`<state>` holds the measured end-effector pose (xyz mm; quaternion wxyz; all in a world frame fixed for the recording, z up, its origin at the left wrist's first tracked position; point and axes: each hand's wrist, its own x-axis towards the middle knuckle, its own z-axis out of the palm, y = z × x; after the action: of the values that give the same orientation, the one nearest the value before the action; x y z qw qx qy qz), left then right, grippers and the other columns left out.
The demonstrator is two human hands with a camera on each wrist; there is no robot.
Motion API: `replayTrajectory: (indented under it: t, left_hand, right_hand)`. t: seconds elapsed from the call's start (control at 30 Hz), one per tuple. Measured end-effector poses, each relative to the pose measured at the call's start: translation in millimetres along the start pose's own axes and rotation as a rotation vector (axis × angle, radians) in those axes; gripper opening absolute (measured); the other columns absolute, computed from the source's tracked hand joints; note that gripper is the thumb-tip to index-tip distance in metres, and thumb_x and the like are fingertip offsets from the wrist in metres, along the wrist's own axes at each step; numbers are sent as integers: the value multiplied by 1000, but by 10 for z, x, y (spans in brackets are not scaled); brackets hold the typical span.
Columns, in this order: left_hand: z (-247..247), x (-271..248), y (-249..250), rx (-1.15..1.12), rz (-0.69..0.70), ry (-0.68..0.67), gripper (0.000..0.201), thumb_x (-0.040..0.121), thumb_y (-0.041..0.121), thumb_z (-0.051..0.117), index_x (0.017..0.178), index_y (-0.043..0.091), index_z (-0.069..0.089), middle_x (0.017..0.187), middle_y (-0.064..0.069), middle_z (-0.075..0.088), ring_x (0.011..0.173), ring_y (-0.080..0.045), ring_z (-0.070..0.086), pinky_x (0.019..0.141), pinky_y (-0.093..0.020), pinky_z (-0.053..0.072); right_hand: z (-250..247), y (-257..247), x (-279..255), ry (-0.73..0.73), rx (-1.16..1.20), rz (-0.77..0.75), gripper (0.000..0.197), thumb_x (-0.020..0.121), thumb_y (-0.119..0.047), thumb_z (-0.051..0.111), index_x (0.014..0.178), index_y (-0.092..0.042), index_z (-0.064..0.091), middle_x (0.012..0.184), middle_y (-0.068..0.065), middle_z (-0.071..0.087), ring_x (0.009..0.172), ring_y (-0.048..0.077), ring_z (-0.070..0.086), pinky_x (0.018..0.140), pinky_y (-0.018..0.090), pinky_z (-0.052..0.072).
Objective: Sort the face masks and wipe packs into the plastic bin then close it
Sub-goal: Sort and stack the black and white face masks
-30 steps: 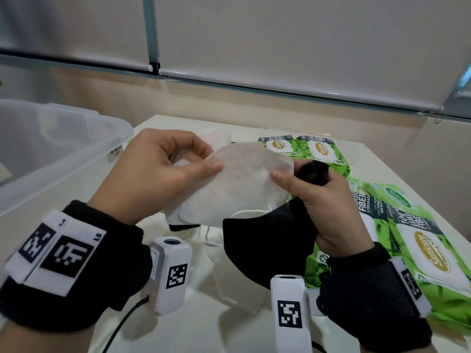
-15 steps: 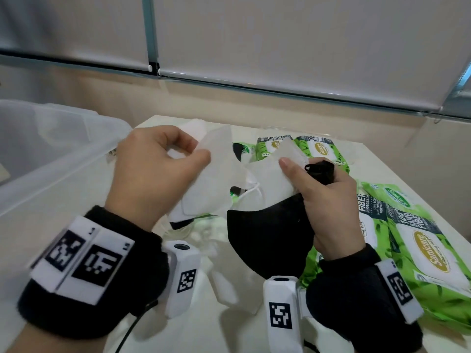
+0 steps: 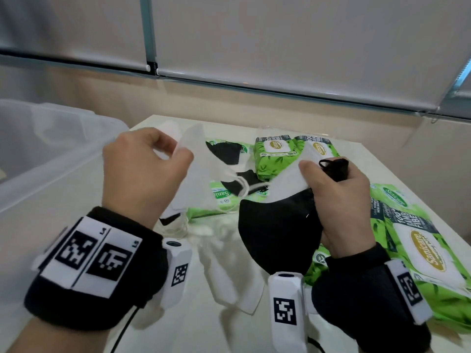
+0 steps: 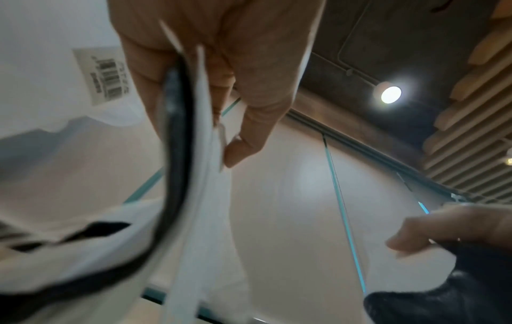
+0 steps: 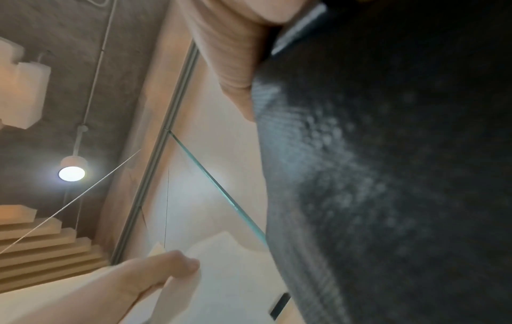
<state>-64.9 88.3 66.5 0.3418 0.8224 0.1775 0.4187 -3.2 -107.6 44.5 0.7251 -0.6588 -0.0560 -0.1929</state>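
The white mask (image 3: 196, 171) in your left hand (image 3: 142, 171) was a thin, flat-folded sheet with a pale ear loop hanging from its lower edge. Its long axis ran from 1 o'clock down to 7 o'clock, upper corner pointing away from you. Your left thumb and fingers were curled and pinching its upper edge; the left wrist view showed a black mask layer held alongside it.

A second white mask (image 3: 293, 174) and a black mask (image 3: 275, 225) were gripped together in your right hand (image 3: 339, 200), fingers clenched round both. The black mask hung broad side toward you, rounded end down at 6 o'clock.

Green wipe packs (image 3: 275, 154) lay on the white table (image 3: 356, 159) from 12 to 4 o'clock. The clear plastic bin (image 3: 51, 154) stood at 9 o'clock, just beside your left hand.
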Motion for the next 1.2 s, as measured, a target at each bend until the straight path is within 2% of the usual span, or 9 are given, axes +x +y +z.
replayTrajectory:
  t: [0.07,0.17,0.27,0.37,0.6,0.73,0.9,1.07,1.2]
  left_hand:
    - [8,0,-7,3,16,1,8,77,23,65,74,16,66,59,14,55,61,-14,55,63,-15,32]
    - [40,-59,60,-81,87,-85,14,77,24,68,65,25,60,59,20,54,59,3,54,58,-6,33]
    - [106,-193,187,-186,166,-228,14,72,35,67,62,28,60,60,20,59,65,12,55,62,1,33]
    - [178,-285,231,-257,212,-300,15,70,38,61,66,25,65,64,16,64,70,4,58,62,-3,37]
    - [176,-257,221,-324,200,-270,9,68,34,64,62,28,62,67,21,63,65,4,56,60,-7,37]
    - [191,-275,225,-324,185,-310,14,67,40,63,63,26,64,68,17,65,65,-2,58,58,-12,40]
    - [191,-263,220,-414,98,-293,42,54,64,67,62,23,64,63,13,63,60,-3,53,54,-12,38]
    - [200,-225,153,-426,13,-318,22,56,42,67,59,20,62,55,15,55,52,-3,46,50,-16,37]
    - [196,-211,96,-415,13,-390,19,52,37,63,57,18,62,48,13,48,45,-3,41,45,-13,33]
  right_hand:
    - [26,13,-26,-13,-37,-35,32,78,-12,69,60,-21,43,58,-2,43,60,18,40,58,32,35]
    - [105,-7,-114,-107,-60,-71,26,79,-14,72,66,-19,50,52,-15,48,55,10,44,56,24,39]
    - [193,-15,-218,-264,-24,-72,18,78,-16,76,74,-8,60,64,-2,59,63,15,54,63,29,46]
    - [226,-47,-269,-393,55,-45,15,80,-11,72,76,1,64,71,6,63,67,16,59,66,28,48]
    - [152,-71,-209,-400,10,-85,9,76,-10,75,74,-2,70,74,14,70,71,17,63,70,31,51]
    - [176,-60,-254,-453,-22,-178,9,74,-7,73,69,-13,68,65,-6,65,66,6,60,65,18,47]
    - [178,-143,-285,-512,39,-172,19,79,3,69,77,-16,72,62,-10,64,63,2,60,64,14,47]
    - [110,-171,-265,-587,-1,-60,23,81,-3,55,90,-11,74,41,-17,48,44,-2,48,50,6,35]
    - [95,-162,-214,-527,-24,-22,22,86,4,56,85,-6,75,72,-5,73,72,0,66,72,10,48]
